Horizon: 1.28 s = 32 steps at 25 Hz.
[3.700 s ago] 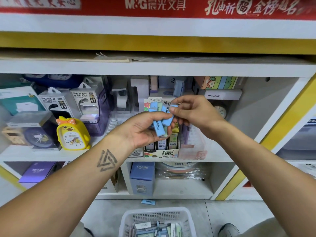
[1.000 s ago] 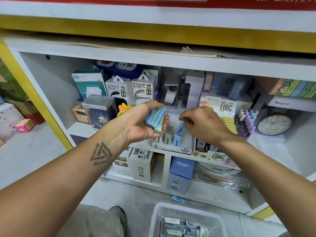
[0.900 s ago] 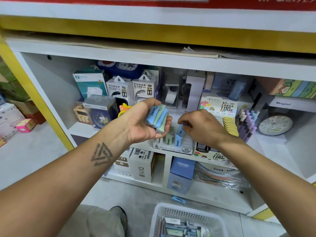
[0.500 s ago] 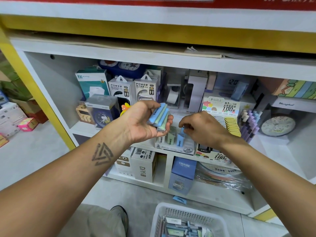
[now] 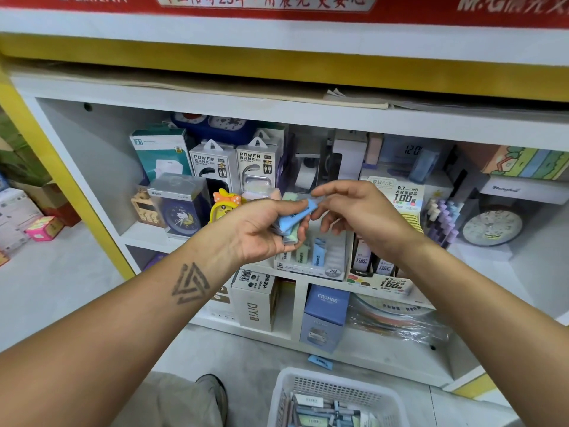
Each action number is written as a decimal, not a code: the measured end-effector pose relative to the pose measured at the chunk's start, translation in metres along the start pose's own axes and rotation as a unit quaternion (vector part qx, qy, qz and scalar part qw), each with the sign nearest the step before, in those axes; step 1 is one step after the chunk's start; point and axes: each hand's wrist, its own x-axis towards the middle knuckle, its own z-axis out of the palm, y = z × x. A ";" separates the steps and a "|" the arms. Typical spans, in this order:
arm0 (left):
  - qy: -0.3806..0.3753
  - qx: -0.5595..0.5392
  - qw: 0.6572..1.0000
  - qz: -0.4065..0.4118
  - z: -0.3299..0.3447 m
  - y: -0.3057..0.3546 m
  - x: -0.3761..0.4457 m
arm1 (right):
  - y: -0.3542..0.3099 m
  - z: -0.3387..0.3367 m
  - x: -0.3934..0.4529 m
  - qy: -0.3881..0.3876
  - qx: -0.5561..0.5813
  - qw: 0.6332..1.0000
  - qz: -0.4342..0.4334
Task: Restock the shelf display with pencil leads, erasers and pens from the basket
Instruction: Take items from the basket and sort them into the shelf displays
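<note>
My left hand grips a small stack of pencil-lead cases, blue on top and green beneath, in front of the middle shelf. My right hand pinches the upper end of the top blue case. Just below them stands the clear 2B display tray with three cases upright in its slots. Beside it on the right is the 0.7 lead display box. The white basket with more cases sits on the floor at the bottom.
Power bank boxes, clocks and a yellow duck clock fill the shelf's left part. Pens and a round clock stand at the right. One blue case lies on the floor by the lower shelf's edge.
My right hand left the display tray, where a blue case now stands, and rose to the stack in my left hand, taking hold of the top blue case.
</note>
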 end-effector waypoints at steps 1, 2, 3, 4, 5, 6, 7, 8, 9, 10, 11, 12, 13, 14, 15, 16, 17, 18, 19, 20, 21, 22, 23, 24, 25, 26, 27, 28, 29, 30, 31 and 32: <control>0.002 0.008 1.000 -0.001 0.002 -0.002 0.001 | -0.003 0.000 -0.002 -0.020 0.053 0.998 0.012; 0.004 0.012 1.000 -0.002 0.003 -0.003 0.002 | -0.005 0.001 -0.004 -0.036 0.070 0.997 0.015; 0.002 0.013 1.000 -0.004 0.004 -0.004 0.002 | -0.005 0.002 -0.005 -0.040 0.073 0.996 0.014; -0.001 0.010 1.000 -0.006 0.005 -0.004 0.002 | -0.005 0.001 -0.006 -0.030 0.078 0.996 0.014; -0.005 0.004 1.000 -0.009 0.005 -0.003 0.001 | -0.005 -0.002 -0.005 -0.014 0.089 0.996 0.015; -0.008 -0.006 1.000 -0.012 0.004 -0.001 0.001 | -0.004 -0.006 -0.004 0.002 0.102 0.995 0.017; -0.007 -0.015 1.000 -0.012 0.003 0.001 0.000 | -0.004 -0.010 -0.005 0.014 0.109 0.994 0.016; -0.002 -0.022 1.000 -0.008 0.001 0.003 0.000 | -0.003 -0.014 -0.005 0.021 0.109 0.994 0.017; 0.007 -0.027 1.000 -0.001 0.000 0.006 0.000 | -0.001 -0.017 -0.005 0.022 0.104 0.994 0.019; 0.016 -0.030 0.999 0.007 -0.001 0.007 0.000 | 0.002 -0.020 -0.005 0.015 0.095 0.995 0.018; 0.024 -0.025 0.999 0.014 -0.001 0.008 0.001 | 0.003 -0.021 -0.005 0.000 0.077 0.997 0.012; 0.031 -0.016 0.999 0.020 -0.001 0.008 0.001 | 0.004 -0.022 -0.006 -0.021 0.049 0.999 0.001; 0.037 -0.005 0.999 0.026 -0.001 0.008 0.002 | 0.005 -0.023 -0.007 -0.044 0.012 0.999 -0.013; 0.041 0.006 0.999 0.031 0.000 0.007 0.002 | 0.005 -0.023 -0.006 -0.069 -0.025 0.997 -0.027; 0.044 0.016 0.998 0.035 0.001 0.006 0.002 | 0.005 -0.022 -0.006 -0.089 -0.055 0.994 -0.037; 0.045 0.025 0.998 0.038 0.002 0.005 0.002 | 0.005 -0.020 -0.006 -0.105 -0.072 0.991 -0.043; 0.042 0.033 0.998 0.040 0.002 0.004 0.002 | 0.004 -0.017 -0.006 -0.121 -0.077 0.989 -0.045; 0.033 0.037 0.998 0.040 0.003 0.003 0.002 | 0.003 -0.014 -0.006 -0.136 -0.070 0.987 -0.046; 0.023 0.035 0.998 0.036 0.004 0.003 0.002 | 0.002 -0.012 -0.007 -0.151 -0.062 0.985 -0.047; 0.017 0.025 0.999 0.031 0.004 0.004 0.001 | 0.001 -0.010 -0.006 -0.155 -0.060 0.985 -0.051; 0.017 0.012 0.999 0.025 0.004 0.005 0.001 | 0.000 -0.011 -0.006 -0.143 -0.066 0.986 -0.055; 0.023 -0.001 0.999 0.022 0.002 0.007 0.001 | 0.000 -0.012 -0.005 -0.114 -0.073 0.989 -0.057; 0.028 -0.010 0.999 0.021 0.000 0.008 0.001 | 0.000 -0.014 -0.003 -0.074 -0.079 0.992 -0.059; 0.030 -0.014 0.999 0.019 -0.001 0.009 0.001 | 0.001 -0.015 -0.001 -0.030 -0.085 0.994 -0.061; 0.028 -0.018 0.999 0.017 -0.002 0.010 0.001 | 0.003 -0.016 0.001 0.009 -0.099 0.993 -0.066; 0.025 -0.022 0.999 0.015 -0.003 0.010 0.000 | 0.006 -0.016 0.003 0.040 -0.121 0.989 -0.075; 0.022 -0.030 0.999 0.013 -0.004 0.010 -0.001 | 0.010 -0.017 0.005 0.064 -0.155 0.982 -0.088; 0.019 -0.039 0.999 0.011 -0.005 0.010 -0.002 | 0.013 -0.016 0.007 0.079 -0.201 0.971 -0.104; 0.017 -0.047 0.999 0.009 -0.006 0.010 -0.003 | 0.016 -0.016 0.007 0.085 -0.252 0.956 -0.120; 0.015 -0.052 0.998 0.007 -0.007 0.010 -0.004 | 0.018 -0.015 0.007 0.087 -0.299 0.941 -0.131; 0.014 -0.055 0.998 0.005 -0.007 0.010 -0.004 | 0.020 -0.014 0.007 0.084 -0.336 0.928 -0.138; 0.014 -0.055 0.998 0.004 -0.006 0.010 -0.004 | 0.022 -0.013 0.008 0.077 -0.363 0.917 -0.145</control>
